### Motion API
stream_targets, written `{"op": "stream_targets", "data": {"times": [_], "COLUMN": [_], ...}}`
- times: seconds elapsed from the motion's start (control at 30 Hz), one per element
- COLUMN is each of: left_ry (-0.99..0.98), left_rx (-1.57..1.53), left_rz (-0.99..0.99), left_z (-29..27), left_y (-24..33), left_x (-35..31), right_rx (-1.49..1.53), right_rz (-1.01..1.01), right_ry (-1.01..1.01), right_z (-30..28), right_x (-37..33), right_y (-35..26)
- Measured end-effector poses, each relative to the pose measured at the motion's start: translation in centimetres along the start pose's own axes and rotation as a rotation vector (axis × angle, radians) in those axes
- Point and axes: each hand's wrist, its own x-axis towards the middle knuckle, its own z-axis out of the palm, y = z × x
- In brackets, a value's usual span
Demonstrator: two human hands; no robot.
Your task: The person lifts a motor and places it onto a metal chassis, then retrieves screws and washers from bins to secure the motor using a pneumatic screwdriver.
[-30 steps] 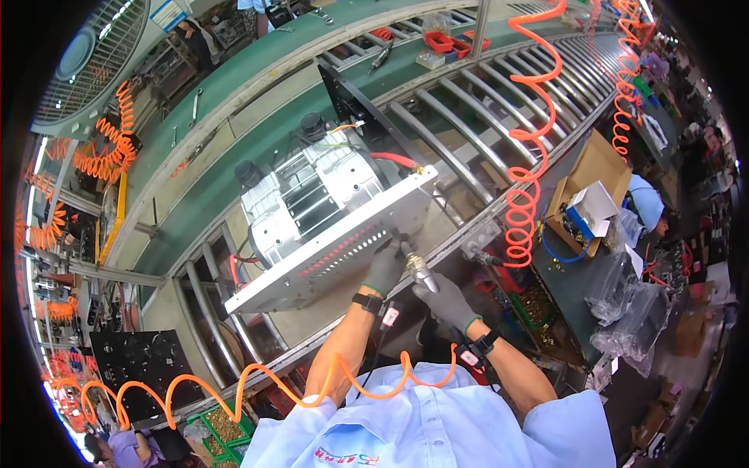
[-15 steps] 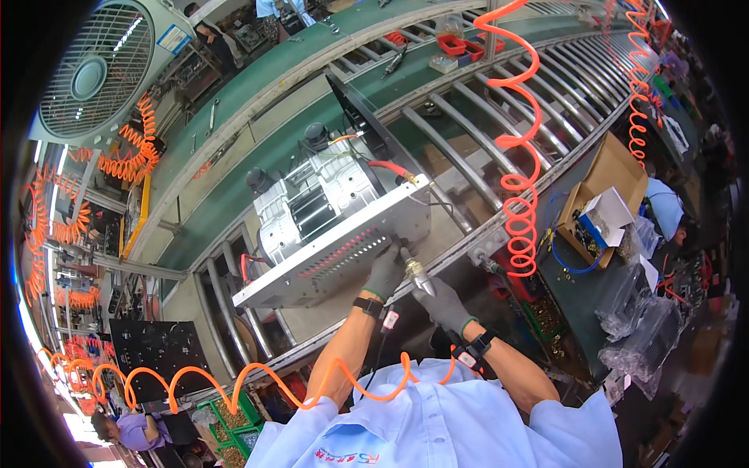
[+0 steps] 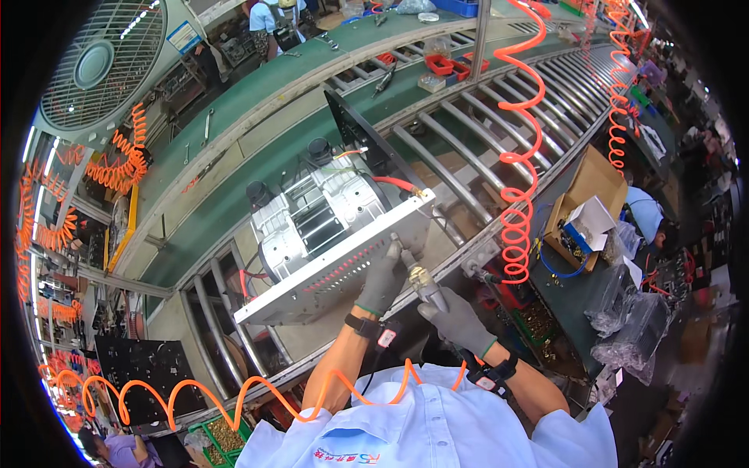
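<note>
My right hand (image 3: 462, 323), in a grey glove, is wrapped round the body of a silver air screwdriver (image 3: 425, 282). The tool slants up and left toward the perforated side of a white metal panel (image 3: 343, 269). My gloved left hand (image 3: 381, 284) is beside the tool's front end, its fingers bunched close to the tip in front of the panel. What those fingers pinch, if anything, is hidden. On the panel's far side sits a silver twin-head compressor pump (image 3: 316, 210) with black caps and a red hose. Behind it stands a black plate (image 3: 367, 136).
The machine rests on a roller conveyor (image 3: 468, 168). Orange coiled air hoses (image 3: 519, 195) hang at the right, and another (image 3: 257, 390) crosses before my arms. A cardboard box (image 3: 589, 199) and plastic-wrapped parts (image 3: 636, 320) lie at right. A fan (image 3: 97, 66) stands upper left.
The screwdriver's body and my right hand have shifted a little down and right from the panel. More of the tool's front end shows beside my left fingers. The whole view has shifted slightly.
</note>
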Motion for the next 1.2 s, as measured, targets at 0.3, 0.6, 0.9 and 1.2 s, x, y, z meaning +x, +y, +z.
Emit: {"op": "stream_targets", "data": {"times": [0.3,0.6,0.9,1.2], "left_ry": [-0.053,-0.101,-0.038,-0.344], "left_rx": [-0.022,-0.052,-0.002,-0.026], "left_rz": [0.027,-0.051,0.004,0.004], "left_z": [-1.5,-1.3,-0.7,-0.7], "left_y": [0.0,0.8,0.5,0.8], "left_x": [1.2,1.5,1.5,1.2], "right_rx": [-0.056,-0.003,0.033,-0.155], "right_rz": [0.040,0.073,0.055,-0.200], "right_ry": [0.036,-0.005,-0.059,-0.051], "right_z": [1.3,0.9,0.2,1.9], "right_x": [0.5,1.0,1.4,5.9], "right_y": [-2.2,-2.2,-0.9,5.4]}}
